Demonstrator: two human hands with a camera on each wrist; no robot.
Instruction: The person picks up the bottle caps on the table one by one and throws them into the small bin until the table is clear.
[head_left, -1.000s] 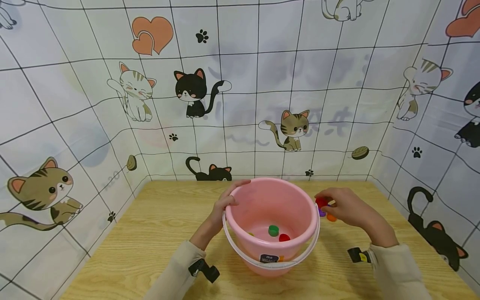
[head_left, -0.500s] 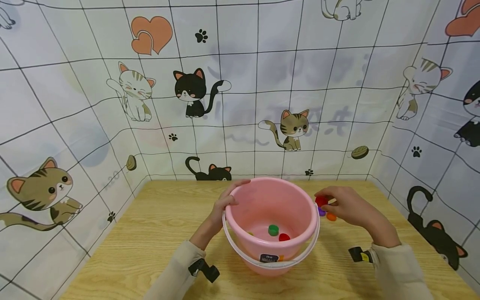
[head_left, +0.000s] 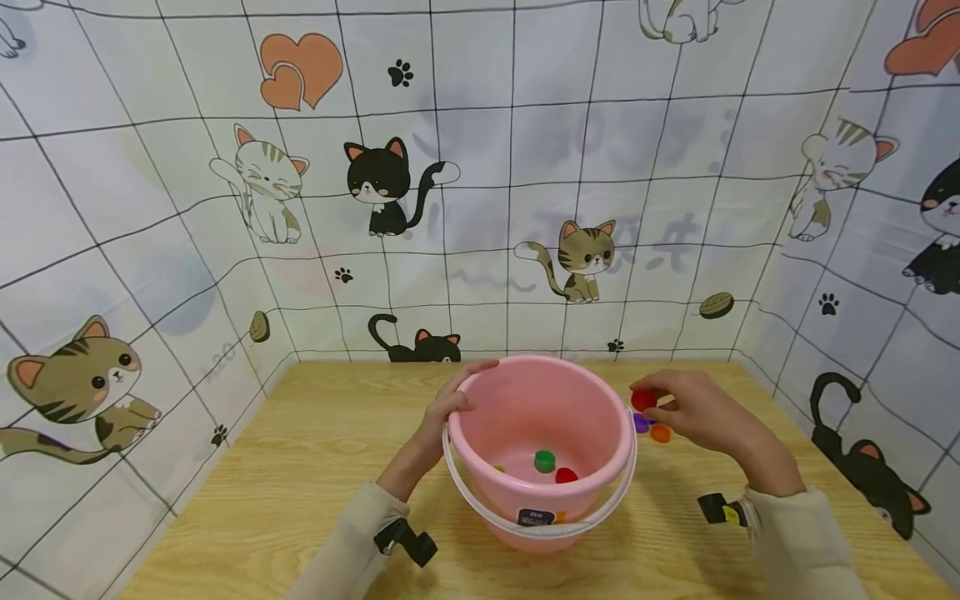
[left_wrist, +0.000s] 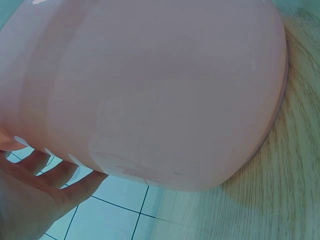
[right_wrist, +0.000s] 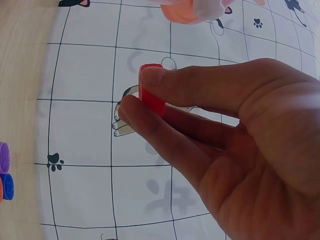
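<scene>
My left hand (head_left: 442, 417) holds the pink bucket (head_left: 542, 500) at the left of its rim, thumb over the edge and fingers along the outside. The left wrist view shows those fingers (left_wrist: 75, 192) against the bucket's outer wall. Just right of the bucket, my right hand (head_left: 693, 410) pinches a red bottle cap (right_wrist: 151, 90) between thumb and fingers, above the table. Beneath it lie a purple cap (head_left: 641, 423) and an orange cap (head_left: 660, 433); a blue cap (right_wrist: 7, 186) shows beside them in the right wrist view. Inside the bucket sit a green cap (head_left: 544, 461) and another red cap (head_left: 566, 475).
The bucket's white handle (head_left: 525, 531) hangs down across its front. A sliver of something yellow (head_left: 498, 468) shows inside, mostly hidden by the near rim. The wooden table (head_left: 322, 467) ends at a cat-patterned cloth backdrop (head_left: 480, 208) behind and at both sides.
My right hand has lifted the red cap slightly off the other caps, so more of the purple one shows. The left hand and bucket stay in place.
</scene>
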